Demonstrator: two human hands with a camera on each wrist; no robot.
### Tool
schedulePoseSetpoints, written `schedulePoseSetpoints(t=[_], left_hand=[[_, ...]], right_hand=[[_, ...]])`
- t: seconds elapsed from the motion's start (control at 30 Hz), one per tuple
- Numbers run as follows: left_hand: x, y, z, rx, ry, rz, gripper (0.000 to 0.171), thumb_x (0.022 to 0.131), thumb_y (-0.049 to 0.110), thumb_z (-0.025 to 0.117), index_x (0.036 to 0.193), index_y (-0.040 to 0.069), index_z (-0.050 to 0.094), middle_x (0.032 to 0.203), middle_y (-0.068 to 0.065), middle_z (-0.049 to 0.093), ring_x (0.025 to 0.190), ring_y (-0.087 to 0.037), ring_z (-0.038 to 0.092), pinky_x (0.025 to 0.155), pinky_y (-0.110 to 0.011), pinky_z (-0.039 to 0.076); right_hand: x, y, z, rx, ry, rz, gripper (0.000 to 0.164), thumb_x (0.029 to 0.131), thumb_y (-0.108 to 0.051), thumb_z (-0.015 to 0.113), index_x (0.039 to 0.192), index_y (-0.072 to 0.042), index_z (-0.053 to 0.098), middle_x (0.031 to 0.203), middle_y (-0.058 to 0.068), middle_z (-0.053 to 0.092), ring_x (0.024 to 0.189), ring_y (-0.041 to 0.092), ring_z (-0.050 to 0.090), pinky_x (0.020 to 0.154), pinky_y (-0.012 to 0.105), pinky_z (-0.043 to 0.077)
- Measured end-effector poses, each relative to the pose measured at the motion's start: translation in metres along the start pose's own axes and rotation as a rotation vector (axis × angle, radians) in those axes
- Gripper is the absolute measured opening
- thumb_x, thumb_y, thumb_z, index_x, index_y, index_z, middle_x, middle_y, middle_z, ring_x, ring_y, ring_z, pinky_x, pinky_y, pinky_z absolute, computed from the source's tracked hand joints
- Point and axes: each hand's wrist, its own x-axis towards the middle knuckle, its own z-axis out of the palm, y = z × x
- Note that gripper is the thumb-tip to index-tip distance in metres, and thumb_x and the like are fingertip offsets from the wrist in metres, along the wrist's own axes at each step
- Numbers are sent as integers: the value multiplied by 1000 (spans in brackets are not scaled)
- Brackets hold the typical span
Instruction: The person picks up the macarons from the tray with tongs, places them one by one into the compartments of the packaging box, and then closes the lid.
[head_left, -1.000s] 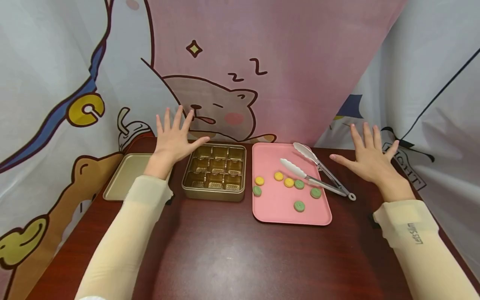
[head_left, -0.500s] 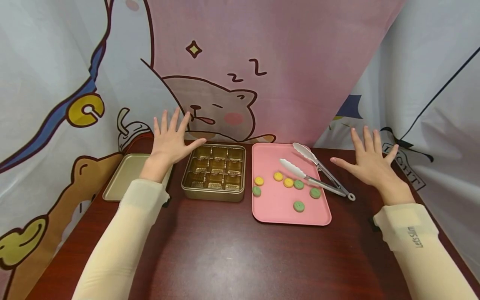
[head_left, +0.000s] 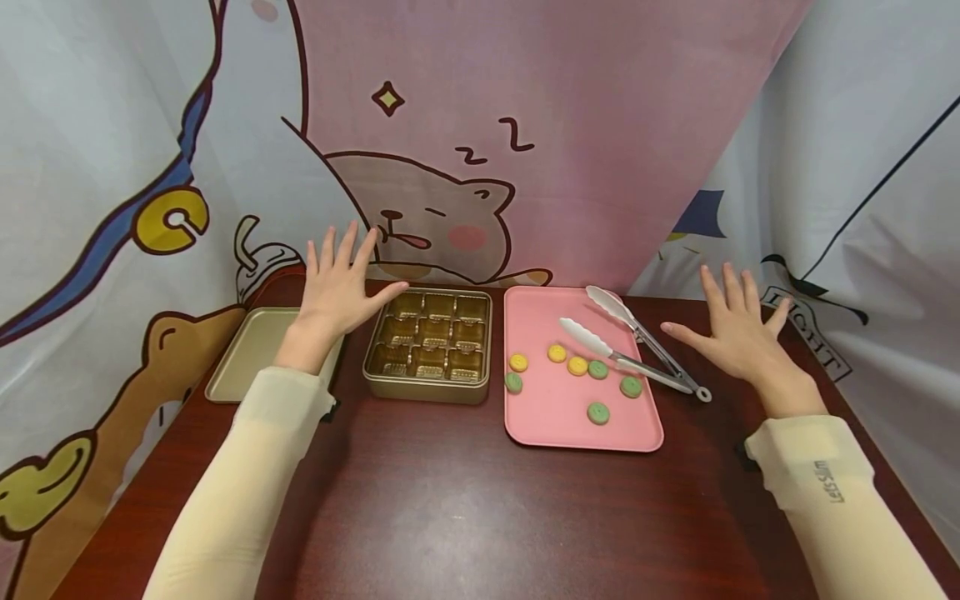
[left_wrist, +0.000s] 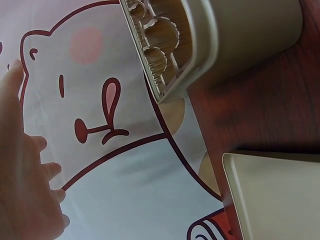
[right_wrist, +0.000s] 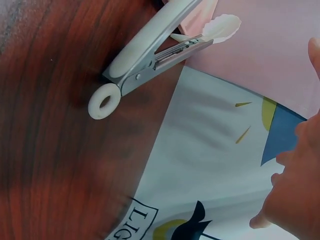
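My left hand (head_left: 333,296) is raised with its fingers spread and holds nothing. In the head view it overlaps the space between a flat gold lid (head_left: 247,354) and a gold tin (head_left: 427,389) lined with a divided insert. Over on the right, my right hand (head_left: 738,337) is also raised, fingers spread, holding nothing. Nearest to it lies a pair of tongs (head_left: 648,371), spread apart, its white tips on a pink tray (head_left: 555,425) and its ring end past the tray's edge. On the tray lie several yellow button-shaped pieces (head_left: 557,353) and green ones (head_left: 598,412).
All of this stands on a dark reddish-brown table (head_left: 450,500). A cartoon-printed curtain (head_left: 585,150) hangs close behind the table's back edge and along both sides. The tin stands between the lid and the tray.
Both hands have lowered slightly toward me, the left also drifting a little to the left. The tin, lid, tray, tongs and pieces lie as before.
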Motion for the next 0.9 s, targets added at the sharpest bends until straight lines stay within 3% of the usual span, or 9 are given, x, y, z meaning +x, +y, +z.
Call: schedulePoseSetpoints(t=[0.33,0.9], left_hand=[[-8,-2,2,4,-10,7,99,91,77,40,163,21,1,169,-14,3,156,-39,-5,124,-59,-3],[-20,-8,11,-113,-61,14,98,93,74,42,162,18,2,170,-13,3,156,-38,4,126,-54,4]], right_hand=[[-4,1,6,56,-35,-16,110,89,-66,56,161,-11,-6,166,26,-6,152,50,-8,102,84,-13],[-8,4,31,141,-70,-37,113,85,-58,69,160,-2,7,162,32,15,147,53,15,109,81,8]])
